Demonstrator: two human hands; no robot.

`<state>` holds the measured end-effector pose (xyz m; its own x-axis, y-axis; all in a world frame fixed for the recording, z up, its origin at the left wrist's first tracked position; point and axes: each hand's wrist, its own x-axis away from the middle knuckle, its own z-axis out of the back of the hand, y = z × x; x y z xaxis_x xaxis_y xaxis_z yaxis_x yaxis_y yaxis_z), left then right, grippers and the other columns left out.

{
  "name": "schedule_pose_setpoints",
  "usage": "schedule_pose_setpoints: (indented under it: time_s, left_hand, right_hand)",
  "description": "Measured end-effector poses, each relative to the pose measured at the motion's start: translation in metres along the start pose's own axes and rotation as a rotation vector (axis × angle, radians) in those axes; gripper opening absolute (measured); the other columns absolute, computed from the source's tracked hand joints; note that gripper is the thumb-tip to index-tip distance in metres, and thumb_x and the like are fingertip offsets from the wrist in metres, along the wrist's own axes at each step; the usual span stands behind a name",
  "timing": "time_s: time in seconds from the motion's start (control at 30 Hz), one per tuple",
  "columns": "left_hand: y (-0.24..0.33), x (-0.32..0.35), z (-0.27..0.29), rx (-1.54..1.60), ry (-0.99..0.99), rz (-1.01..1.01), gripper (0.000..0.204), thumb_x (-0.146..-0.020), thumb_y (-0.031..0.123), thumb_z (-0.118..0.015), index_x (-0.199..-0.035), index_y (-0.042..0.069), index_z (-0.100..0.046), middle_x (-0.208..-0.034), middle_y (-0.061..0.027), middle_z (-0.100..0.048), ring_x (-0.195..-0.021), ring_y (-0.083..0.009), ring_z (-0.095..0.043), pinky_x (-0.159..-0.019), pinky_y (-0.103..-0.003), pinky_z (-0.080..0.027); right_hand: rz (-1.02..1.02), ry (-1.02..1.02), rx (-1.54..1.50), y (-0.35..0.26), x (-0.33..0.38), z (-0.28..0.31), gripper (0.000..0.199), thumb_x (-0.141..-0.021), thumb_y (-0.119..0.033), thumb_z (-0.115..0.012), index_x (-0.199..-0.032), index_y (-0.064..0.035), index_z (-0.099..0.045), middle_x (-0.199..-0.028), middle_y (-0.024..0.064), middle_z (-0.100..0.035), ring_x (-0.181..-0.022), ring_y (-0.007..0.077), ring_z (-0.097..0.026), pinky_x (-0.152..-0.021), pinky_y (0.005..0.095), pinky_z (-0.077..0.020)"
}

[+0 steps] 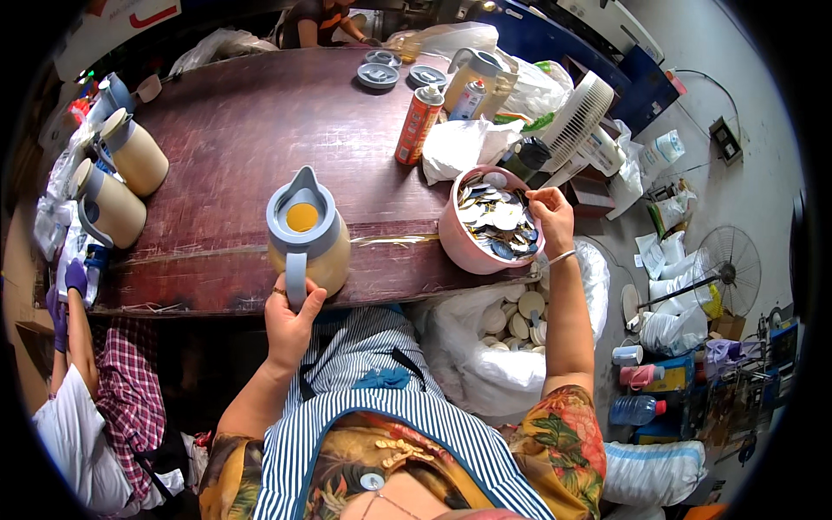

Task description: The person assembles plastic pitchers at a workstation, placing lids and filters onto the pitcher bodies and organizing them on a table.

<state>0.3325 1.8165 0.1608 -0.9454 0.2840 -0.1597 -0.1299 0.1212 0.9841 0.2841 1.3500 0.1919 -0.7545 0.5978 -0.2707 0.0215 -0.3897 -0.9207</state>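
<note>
A beige thermos jug [336, 264] with a grey collar, spout and handle stands upright near the front edge of the table; its top is uncovered and shows a round amber-coloured inside. My left hand [293, 328] is closed around the lower part of its handle. To the right, a pink tub [461, 246] is heaped with flat round discs [496, 211], mostly white, some dark or gold. My right hand [553, 213] is over the tub's right rim, fingers pinched together. Whatever lies between those fingertips is too small to make out.
More jugs [139, 156] line the table's left end, near a co-worker's purple-gloved hand [76, 276]. Spray cans [419, 124], grey lids [378, 76] and a white fan [579, 113] stand beyond the tub. Below it sits a plastic bag [459, 355] of pale discs. Another person is across the table.
</note>
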Motion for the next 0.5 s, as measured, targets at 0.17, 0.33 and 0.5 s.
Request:
schedule_pose_setpoints:
  time_s: [0.17, 0.33, 0.5]
  left_hand:
    - [-0.001, 0.002, 0.003, -0.014, 0.007, 0.014, 0.020, -0.089, 0.017, -0.071, -0.088, 0.004, -0.056, -0.072, 0.0035, -0.052, -0.066, -0.0052, -0.045, -0.062, -0.021, -0.038]
    - [-0.002, 0.001, 0.005, -0.027, -0.010, 0.016, 0.019, -0.089, 0.016, -0.071, -0.088, 0.004, -0.057, -0.071, 0.0035, -0.052, -0.065, -0.0052, -0.045, -0.061, -0.021, -0.039]
    - [-0.002, 0.003, 0.009, -0.047, -0.016, 0.020, 0.019, -0.089, 0.016, -0.071, -0.088, 0.004, -0.057, -0.072, 0.0034, -0.053, -0.066, -0.0050, -0.046, -0.062, -0.021, -0.040]
  right_hand:
    - [0.206, -0.073, 0.688, -0.009, 0.008, -0.012, 0.033, -0.079, -0.020, -0.076, -0.110, -0.0109, -0.068, -0.099, 0.0064, -0.067, -0.077, 0.0175, -0.066, -0.070, 0.0295, -0.0515]
    - [0.217, -0.051, 0.796, -0.013, 0.016, -0.023, 0.037, -0.072, -0.030, -0.080, -0.102, -0.0109, -0.070, -0.100, 0.0066, -0.065, -0.090, 0.0246, -0.066, -0.076, 0.0375, -0.0514]
    - [0.253, -0.069, 0.756, -0.008, 0.022, -0.018, 0.023, -0.069, -0.016, -0.082, -0.086, -0.0087, -0.069, -0.081, 0.0056, -0.060, -0.073, 0.0194, -0.061, -0.066, 0.0323, -0.0497]
